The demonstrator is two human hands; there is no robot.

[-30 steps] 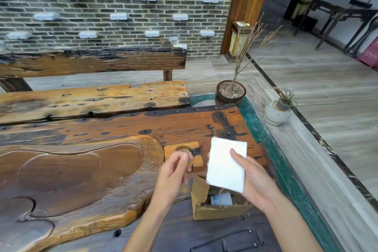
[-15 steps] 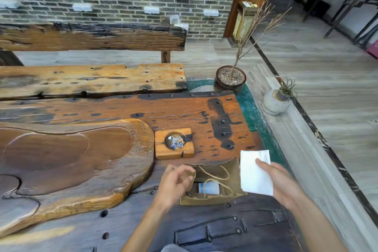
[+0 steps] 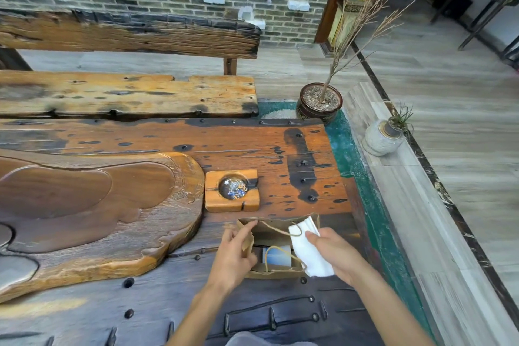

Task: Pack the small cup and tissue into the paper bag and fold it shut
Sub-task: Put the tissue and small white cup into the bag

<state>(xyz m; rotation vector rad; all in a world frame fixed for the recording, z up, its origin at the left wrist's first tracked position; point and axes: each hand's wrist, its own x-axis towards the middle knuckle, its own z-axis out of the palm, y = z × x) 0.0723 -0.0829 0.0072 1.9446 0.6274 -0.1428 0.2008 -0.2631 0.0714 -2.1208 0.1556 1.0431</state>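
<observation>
A brown paper bag with twine handles stands open on the dark wooden table, near its right end. My left hand pinches the bag's left rim and holds the mouth apart. My right hand grips a folded white tissue at the bag's right rim, its lower part hanging outside the opening. Inside the bag lies a white and blue object; I cannot tell whether it is the small cup.
A wooden ashtray block with butts sits just beyond the bag. A large carved wooden tray fills the left. A potted twig plant and a grey vase stand past the table's right end. Benches lie behind.
My right hand brought the tissue down from above the table to the bag's right rim. My left hand left the ashtray block and took hold of the bag's left rim.
</observation>
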